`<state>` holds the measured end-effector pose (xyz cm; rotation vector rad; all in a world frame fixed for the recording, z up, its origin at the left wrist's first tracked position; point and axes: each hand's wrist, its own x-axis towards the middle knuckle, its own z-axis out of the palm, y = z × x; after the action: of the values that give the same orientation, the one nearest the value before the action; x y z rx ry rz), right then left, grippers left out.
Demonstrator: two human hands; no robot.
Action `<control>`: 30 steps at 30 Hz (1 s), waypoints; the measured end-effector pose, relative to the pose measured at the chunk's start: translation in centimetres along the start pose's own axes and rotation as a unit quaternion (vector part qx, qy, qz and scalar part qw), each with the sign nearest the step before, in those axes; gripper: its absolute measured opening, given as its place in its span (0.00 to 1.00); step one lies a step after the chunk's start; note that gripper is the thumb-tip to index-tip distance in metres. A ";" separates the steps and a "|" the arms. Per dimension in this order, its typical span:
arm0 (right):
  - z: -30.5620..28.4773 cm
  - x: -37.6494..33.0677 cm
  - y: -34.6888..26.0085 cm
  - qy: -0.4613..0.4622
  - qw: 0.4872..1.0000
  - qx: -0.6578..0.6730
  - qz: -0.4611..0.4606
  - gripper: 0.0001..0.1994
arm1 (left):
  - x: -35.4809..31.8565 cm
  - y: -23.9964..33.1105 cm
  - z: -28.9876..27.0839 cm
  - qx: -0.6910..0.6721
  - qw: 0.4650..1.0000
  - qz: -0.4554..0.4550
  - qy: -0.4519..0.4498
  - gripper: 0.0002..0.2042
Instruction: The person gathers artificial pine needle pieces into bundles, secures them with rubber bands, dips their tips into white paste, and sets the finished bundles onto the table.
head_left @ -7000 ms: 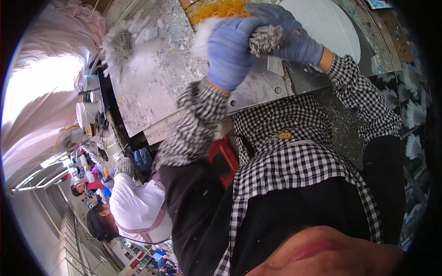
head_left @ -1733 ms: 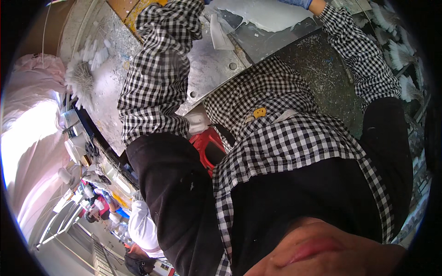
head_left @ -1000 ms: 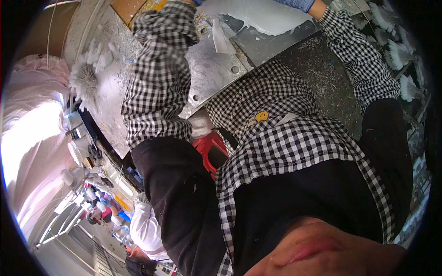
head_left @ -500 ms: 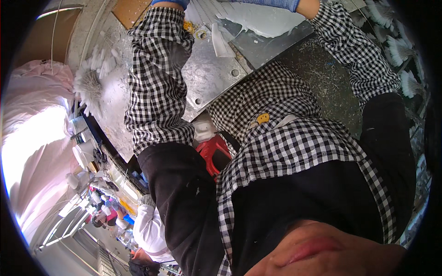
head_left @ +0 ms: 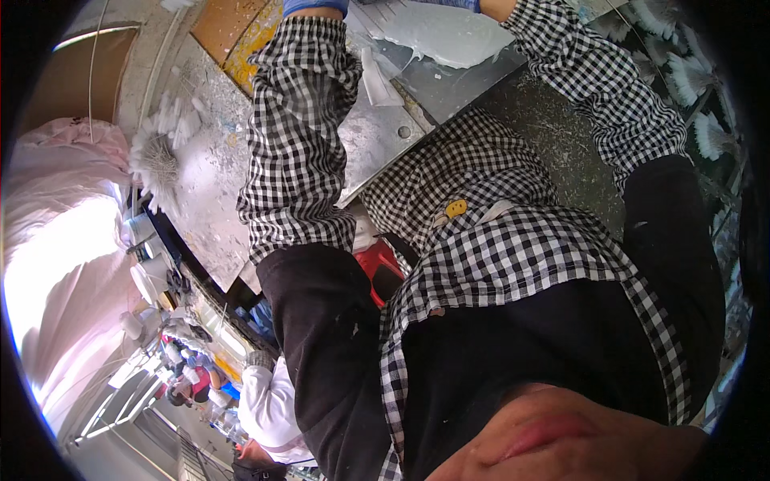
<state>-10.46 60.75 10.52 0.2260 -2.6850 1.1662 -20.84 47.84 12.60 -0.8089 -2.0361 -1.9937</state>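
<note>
Both my hands are gloved in blue and cut off by the top edge, so their fingers are hidden. My left hand (head_left: 315,7) is over the far part of the bench. My right hand (head_left: 463,3) reaches in from the right, just beyond a mound of white paste (head_left: 441,38). That paste lies spread on a smooth grey board (head_left: 457,84). Nearer my left sleeve, a white strip (head_left: 378,82) rests on a metal plate (head_left: 373,140) with a round hole. What either hand holds, if anything, I cannot make out.
Bundles of white bristle-like tufts hang at the left (head_left: 158,156) and stand at the right (head_left: 691,78). An orange-brown board (head_left: 224,28) lies at the back left. Something red (head_left: 377,264) is below the plate. A co-worker's white sleeve (head_left: 269,409) shows at lower left.
My left forearm has shifted right, uncovering more of the yellow-stained board behind it. My right forearm has also moved left, with less of that glove showing.
</note>
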 end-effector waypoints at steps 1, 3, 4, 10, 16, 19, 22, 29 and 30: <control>0.1 -0.3 -0.2 0.013 1.000 -0.009 0.010 0.29 | -0.1 0.1 -0.1 -0.007 1.000 -0.004 -0.001 0.19; 0.2 -0.3 -0.1 0.026 0.999 -0.018 0.021 0.30 | -0.2 -0.1 0.2 -0.015 1.000 -0.011 -0.006 0.19; 0.1 0.0 0.1 0.024 1.000 -0.006 0.010 0.30 | -0.1 0.1 0.1 -0.020 1.000 -0.011 -0.016 0.19; -0.9 0.4 1.7 -0.015 0.997 0.074 -0.026 0.30 | -0.7 0.7 -0.8 -0.046 0.998 -0.024 -0.040 0.18; 0.3 0.0 2.2 -0.121 0.976 0.151 -0.101 0.16 | -3.9 -0.2 -3.2 0.044 0.977 0.073 -0.195 0.18; 0.4 -2.8 6.7 -0.167 0.983 0.028 -0.069 0.14 | -5.0 -0.5 0.6 0.325 0.867 0.320 -0.201 0.17; 1.8 -1.2 4.9 -0.116 0.984 0.031 -0.132 0.16 | -4.5 1.9 -1.7 0.436 0.790 0.308 -0.302 0.17; 2.5 -1.5 7.8 -0.065 0.976 -0.092 -0.185 0.18 | -4.8 1.9 -0.7 0.442 0.772 0.291 -0.351 0.22; 2.5 -1.6 7.8 -0.069 0.978 -0.097 -0.172 0.18 | -4.8 1.6 -0.7 0.435 0.776 0.300 -0.345 0.22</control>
<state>-10.94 64.27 3.00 0.7308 -2.7036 0.8085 -16.17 45.85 11.72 -1.7449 -2.2151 -0.2919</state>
